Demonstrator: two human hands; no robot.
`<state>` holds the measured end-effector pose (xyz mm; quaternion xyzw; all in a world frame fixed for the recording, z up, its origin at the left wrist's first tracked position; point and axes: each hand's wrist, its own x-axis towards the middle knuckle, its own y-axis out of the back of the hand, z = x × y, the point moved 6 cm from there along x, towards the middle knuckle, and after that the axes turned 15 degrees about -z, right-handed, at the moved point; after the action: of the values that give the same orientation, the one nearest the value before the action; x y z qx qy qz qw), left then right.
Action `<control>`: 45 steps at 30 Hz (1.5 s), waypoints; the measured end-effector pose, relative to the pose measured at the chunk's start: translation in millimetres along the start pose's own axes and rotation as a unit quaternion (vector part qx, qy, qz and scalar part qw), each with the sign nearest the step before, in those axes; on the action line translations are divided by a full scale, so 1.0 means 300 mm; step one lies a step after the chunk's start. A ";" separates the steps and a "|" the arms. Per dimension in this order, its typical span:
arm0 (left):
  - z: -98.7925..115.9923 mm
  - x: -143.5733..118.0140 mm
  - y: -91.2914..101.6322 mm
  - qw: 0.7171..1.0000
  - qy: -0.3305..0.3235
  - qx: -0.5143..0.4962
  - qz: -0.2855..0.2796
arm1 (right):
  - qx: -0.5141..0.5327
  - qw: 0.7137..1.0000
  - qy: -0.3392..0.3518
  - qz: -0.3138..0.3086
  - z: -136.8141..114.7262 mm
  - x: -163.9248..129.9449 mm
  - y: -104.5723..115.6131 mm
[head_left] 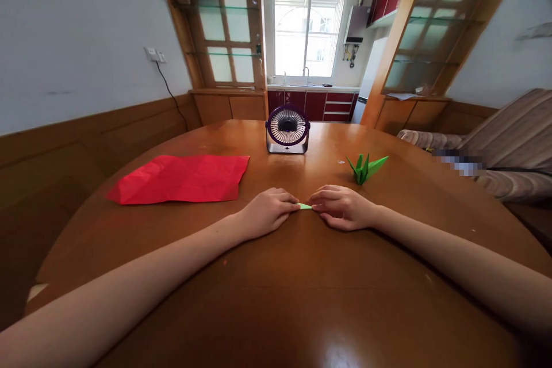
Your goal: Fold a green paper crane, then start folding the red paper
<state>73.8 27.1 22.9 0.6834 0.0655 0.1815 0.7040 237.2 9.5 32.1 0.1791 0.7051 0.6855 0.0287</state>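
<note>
A small piece of folded light-green paper (305, 206) lies low over the middle of the table, mostly covered by my fingers. My left hand (272, 211) pinches its left end, fingers bent together. At the other end my right hand (342, 208) closes on it with curled fingers. Only a thin pale sliver shows between the two hands. Just beyond my right hand stands a green origami crane (363, 170), its pointed parts sticking up and out to the right. A red sheet of paper (185, 179), creased on its left side, rests to the left of my left hand.
A small dark purple fan (287, 128) stands upright at the table's far side. The brown wooden table (302, 299) has a rounded edge. Striped sofa cushions (513, 132) are at the right. Beyond the table are a kitchen counter (313, 88) and a window.
</note>
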 end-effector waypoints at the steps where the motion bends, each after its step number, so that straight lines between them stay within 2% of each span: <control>1: 0.000 0.000 0.001 1.000 0.000 -0.002 0.001 | 0.006 1.000 0.001 0.005 -0.002 -0.001 0.001; 5: 0.000 0.003 0.000 1.000 0.003 -0.004 -0.003 | 0.026 1.000 -0.004 0.014 -0.006 -0.001 0.002; 11: -0.015 0.004 0.004 0.999 0.004 -0.032 0.002 | 0.014 0.999 0.009 -0.035 -0.011 0.013 -0.018; 18: -0.041 -0.024 0.020 0.997 -0.036 -0.073 -0.007 | 0.033 0.999 0.000 -0.029 -0.002 0.012 -0.021; 24: -0.067 -0.047 0.021 0.994 -0.047 -0.103 -0.006 | 0.040 0.999 -0.003 -0.033 0.002 0.007 -0.025; 39: -0.116 -0.094 0.040 0.981 -0.031 -0.191 -0.006 | 0.043 0.998 -0.001 -0.038 0.001 0.007 -0.026; 45: -0.115 -0.100 0.048 0.978 -0.035 -0.204 0.002 | 0.040 0.999 -0.003 -0.035 -0.001 0.007 -0.026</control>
<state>32.0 49.3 30.4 0.5318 0.0010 0.1686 0.8299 233.5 9.9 25.0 0.1571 0.7379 0.6547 0.0474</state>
